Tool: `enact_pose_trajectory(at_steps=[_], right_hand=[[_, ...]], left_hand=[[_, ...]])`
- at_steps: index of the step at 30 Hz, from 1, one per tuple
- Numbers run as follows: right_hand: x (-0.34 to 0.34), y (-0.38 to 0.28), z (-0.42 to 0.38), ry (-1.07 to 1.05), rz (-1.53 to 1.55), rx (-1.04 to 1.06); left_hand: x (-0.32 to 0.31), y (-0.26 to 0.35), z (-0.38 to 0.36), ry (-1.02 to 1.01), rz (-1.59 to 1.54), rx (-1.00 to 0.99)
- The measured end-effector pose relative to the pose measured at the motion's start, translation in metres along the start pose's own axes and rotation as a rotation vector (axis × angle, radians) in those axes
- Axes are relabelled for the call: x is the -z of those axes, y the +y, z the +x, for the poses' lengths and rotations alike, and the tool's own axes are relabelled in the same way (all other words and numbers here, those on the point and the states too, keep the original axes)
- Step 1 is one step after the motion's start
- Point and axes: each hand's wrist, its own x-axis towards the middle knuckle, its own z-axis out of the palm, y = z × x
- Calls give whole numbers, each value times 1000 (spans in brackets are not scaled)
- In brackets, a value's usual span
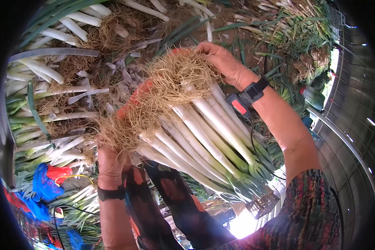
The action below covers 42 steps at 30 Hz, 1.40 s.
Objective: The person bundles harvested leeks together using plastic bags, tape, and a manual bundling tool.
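A thick bundle of leeks (200, 133) spans the middle of the view, its root ends up and its green leaves pointing down to the right. My right hand (226, 62) grips the upper right edge of the tangled roots (177, 79), fingers curled in behind them. At the lower left side of the bundle is my left hand (109, 156), its fingers covered by roots. An orange-red strip (135, 98) shows along the back of the root mass. On my right wrist sits a dark device (252, 92), and a dark band (111, 193) circles the left one.
More leeks (54, 112) lie in rows at the left beside grey metal strips (54, 53). Soil, roots and peeled skins litter the ground behind. Heaped greens (287, 25) fill the upper right. Blue and red bags (50, 181) lie lower left; a metal rail (341, 133) curves along the right.
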Motion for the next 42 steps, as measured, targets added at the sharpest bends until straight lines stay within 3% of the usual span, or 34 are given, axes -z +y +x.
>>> enact_pose_trajectory(at_steps=[2, 6, 10, 13, 16, 17, 20, 21, 24, 25, 29, 32, 33, 36, 40, 42], right_hand=[[6, -1, 0, -57, 56, -64], [13, -22, 2, -178, 42, -186], [11, -39, 6, -352, -166, -188], [4, -48, 9, -364, -408, -213], [-4, -37, 14, -256, -587, -58], [-7, -42, 6, -180, -741, -19], [-11, -37, -6, -86, -848, 180], [-11, -40, -7, -86, -859, 133], [-3, -40, 1, -177, -494, -75], [-4, -44, 2, -214, -463, -104], [4, -48, 3, -285, -252, -166], [11, -39, -2, -270, -91, -184], [13, -37, -3, -263, -49, -193], [8, -31, 2, -185, -281, -152], [-6, -28, 1, -44, -411, -108], [-7, -22, -1, 0, -406, -71]], left_hand=[[-5, 30, 2, -38, -475, 236], [-20, 58, 15, -276, -228, 229], [-26, 63, 22, -275, -241, 295], [-45, 75, 21, -157, -230, 246], [-70, 73, 12, 90, 250, -54], [-85, 67, 7, 242, 409, -321], [-78, 48, 3, 291, 683, -511], [-77, 54, -1, 239, 657, -417], [-69, 66, 13, 44, -81, -50], [-64, 83, 12, -69, -74, 110], [-51, 88, 36, 2, -460, 444], [-3, 55, 50, -240, -466, 286], [-20, 78, 48, -138, -548, 495], [-27, 87, 47, -73, -510, 567], [-55, 114, 42, -118, -178, 437], [-63, 105, 49, -105, -36, 273]])
